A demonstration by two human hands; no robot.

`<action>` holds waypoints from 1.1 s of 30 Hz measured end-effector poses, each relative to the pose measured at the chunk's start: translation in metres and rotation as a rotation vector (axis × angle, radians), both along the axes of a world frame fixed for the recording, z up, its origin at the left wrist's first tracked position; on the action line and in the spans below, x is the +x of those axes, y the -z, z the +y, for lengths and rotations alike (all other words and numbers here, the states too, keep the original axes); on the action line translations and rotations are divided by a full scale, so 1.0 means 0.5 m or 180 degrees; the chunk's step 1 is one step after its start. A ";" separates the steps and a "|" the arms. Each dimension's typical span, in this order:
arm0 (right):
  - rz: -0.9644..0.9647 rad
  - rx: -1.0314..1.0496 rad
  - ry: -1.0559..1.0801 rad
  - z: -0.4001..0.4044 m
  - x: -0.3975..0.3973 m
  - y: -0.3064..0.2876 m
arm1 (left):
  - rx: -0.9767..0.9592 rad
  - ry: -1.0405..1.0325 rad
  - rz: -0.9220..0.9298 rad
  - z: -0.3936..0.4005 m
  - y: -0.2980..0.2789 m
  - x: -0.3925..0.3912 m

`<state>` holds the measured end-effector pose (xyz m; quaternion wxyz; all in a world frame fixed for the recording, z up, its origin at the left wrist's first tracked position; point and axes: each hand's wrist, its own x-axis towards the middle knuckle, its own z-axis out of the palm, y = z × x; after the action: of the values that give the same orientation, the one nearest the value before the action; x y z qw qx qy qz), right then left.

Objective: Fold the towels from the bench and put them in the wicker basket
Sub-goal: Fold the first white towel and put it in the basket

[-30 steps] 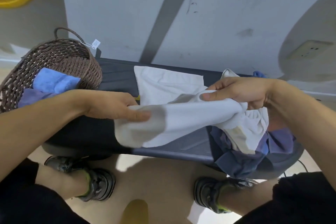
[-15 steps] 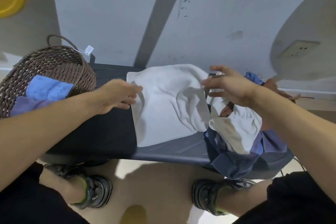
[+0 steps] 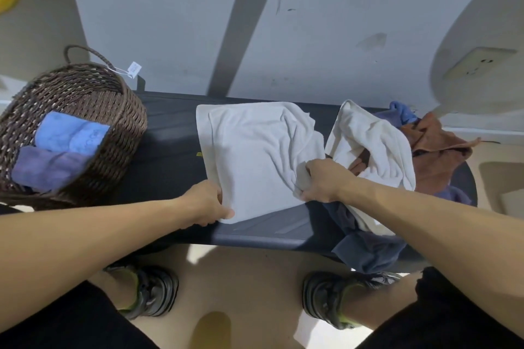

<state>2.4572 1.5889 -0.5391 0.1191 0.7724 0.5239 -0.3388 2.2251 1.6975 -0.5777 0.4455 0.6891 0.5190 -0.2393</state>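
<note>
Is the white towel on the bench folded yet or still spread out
Partly folded: the white towel lies flat on the bench with a second layer showing along its edge. The left hand and right hand grip its near corners.

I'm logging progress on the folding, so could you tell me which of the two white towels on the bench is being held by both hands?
The white towel spread flat at the bench's middle: the left hand and right hand grip its near corners. The crumpled white towel lies untouched on the pile.

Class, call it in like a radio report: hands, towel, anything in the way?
Both hands gripping: left hand and right hand on near corners of white towel, spread on bench. Unfolded pile crowds right side. Wicker basket left, two folded inside.
</note>
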 end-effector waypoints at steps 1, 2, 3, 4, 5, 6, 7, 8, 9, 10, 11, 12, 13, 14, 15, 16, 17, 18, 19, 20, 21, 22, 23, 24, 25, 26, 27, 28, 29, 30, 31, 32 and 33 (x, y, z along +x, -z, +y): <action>0.0001 -0.0005 0.0041 0.006 0.000 -0.004 | 0.0045 0.0014 -0.0037 0.003 -0.002 0.003; 0.0037 -0.0004 0.0132 0.015 0.000 -0.013 | 0.0091 -0.0008 -0.0119 0.009 -0.005 0.007; 0.0080 0.0012 0.0215 0.027 0.003 -0.024 | 0.0134 -0.0070 -0.0240 0.017 -0.009 0.010; 0.0101 0.0051 0.0230 0.040 0.006 -0.036 | 0.0180 -0.0158 -0.0376 0.029 -0.015 0.012; 0.0097 0.0068 0.0203 0.055 0.011 -0.049 | 0.0229 -0.0268 -0.0510 0.042 -0.021 0.014; 0.0090 0.0094 0.0228 0.066 0.016 -0.064 | 0.0274 -0.0389 -0.0627 0.058 -0.029 0.013; 0.0093 0.0133 0.0301 0.075 0.022 -0.078 | 0.0319 -0.0507 -0.0721 0.075 -0.037 0.011; 0.0095 0.0180 0.0374 0.082 0.029 -0.091 | 0.0377 -0.0601 -0.0788 0.092 -0.046 0.005; 0.0061 0.0192 0.0403 0.087 0.038 -0.104 | 0.0444 -0.0663 -0.0829 0.109 -0.054 -0.003; 0.0002 0.0155 0.0399 0.090 0.046 -0.114 | 0.0507 -0.0700 -0.0847 0.123 -0.060 -0.015; -0.0050 0.0093 0.0371 0.090 0.055 -0.124 | 0.0544 -0.0722 -0.0851 0.135 -0.065 -0.029; -0.0073 0.0000 0.0345 0.086 0.065 -0.129 | 0.0551 -0.0736 -0.0847 0.142 -0.067 -0.043; -0.0025 -0.0118 0.0344 0.080 0.073 -0.131 | 0.0539 -0.0737 -0.0835 0.146 -0.068 -0.058; 0.0106 -0.0267 0.0362 0.073 0.079 -0.130 | 0.0526 -0.0718 -0.0813 0.146 -0.067 -0.073; 0.0280 -0.0463 0.0356 0.064 0.081 -0.126 | 0.0513 -0.0690 -0.0788 0.142 -0.065 -0.087; 0.0458 -0.0698 0.0301 0.056 0.078 -0.121 | 0.0494 -0.0658 -0.0763 0.136 -0.061 -0.099; 0.0598 -0.0941 0.0225 0.049 0.068 -0.115 | 0.0473 -0.0630 -0.0725 0.128 -0.057 -0.110; 0.0671 -0.1181 0.0141 0.045 0.055 -0.107 | 0.0464 -0.0600 -0.0664 0.120 -0.052 -0.121; 0.0678 -0.1425 0.0073 0.043 0.038 -0.099 | 0.0466 -0.0571 -0.0586 0.112 -0.047 -0.130; 0.0611 -0.1654 0.0017 0.042 0.020 -0.090 | 0.0466 -0.0549 -0.0504 0.103 -0.041 -0.141; 0.0487 -0.1836 -0.0032 0.045 0.002 -0.083 | 0.0455 -0.0520 -0.0416 0.095 -0.036 -0.151; 0.0332 -0.1929 -0.0072 0.051 -0.012 -0.080 | 0.0440 -0.0482 -0.0323 0.086 -0.031 -0.162; 0.0190 -0.1883 -0.0089 0.061 -0.024 -0.079 | 0.0428 -0.0443 -0.0239 0.077 -0.026 -0.172; 0.0082 -0.1672 -0.0079 0.075 -0.036 -0.080 | 0.0410 -0.0419 -0.0185 0.070 -0.020 -0.181; 0.0002 -0.1312 -0.0074 0.091 -0.047 -0.083 | 0.0370 -0.0410 -0.0156 0.064 -0.015 -0.188; -0.0076 -0.0859 -0.0115 0.109 -0.058 -0.086 | 0.0310 -0.0405 -0.0142 0.058 -0.012 -0.190; -0.0154 -0.0372 -0.0188 0.129 -0.069 -0.086 | 0.0254 -0.0413 -0.0141 0.055 -0.010 -0.190; -0.0212 0.0090 -0.0269 0.151 -0.082 -0.084 | 0.0233 -0.0438 -0.0156 0.054 -0.008 -0.189; -0.0201 0.0469 -0.0313 0.175 -0.097 -0.080 | 0.0245 -0.0464 -0.0177 0.055 -0.009 -0.188; -0.0108 0.0740 -0.0308 0.196 -0.110 -0.076 | 0.0269 -0.0464 -0.0196 0.058 -0.011 -0.185; 0.0022 0.0900 -0.0287 0.219 -0.120 -0.071 | 0.0292 -0.0449 -0.0201 0.061 -0.015 -0.181; 0.0141 0.0978 -0.0278 0.243 -0.127 -0.064 | 0.0303 -0.0419 -0.0189 0.064 -0.019 -0.179; 0.0214 0.1014 -0.0247 0.270 -0.133 -0.052 | 0.0301 -0.0351 -0.0162 0.065 -0.023 -0.178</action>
<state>2.3906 1.7237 -0.5129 -0.0095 0.7489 0.6041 -0.2722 2.1359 1.7301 -0.5660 0.4380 0.6856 0.5554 -0.1721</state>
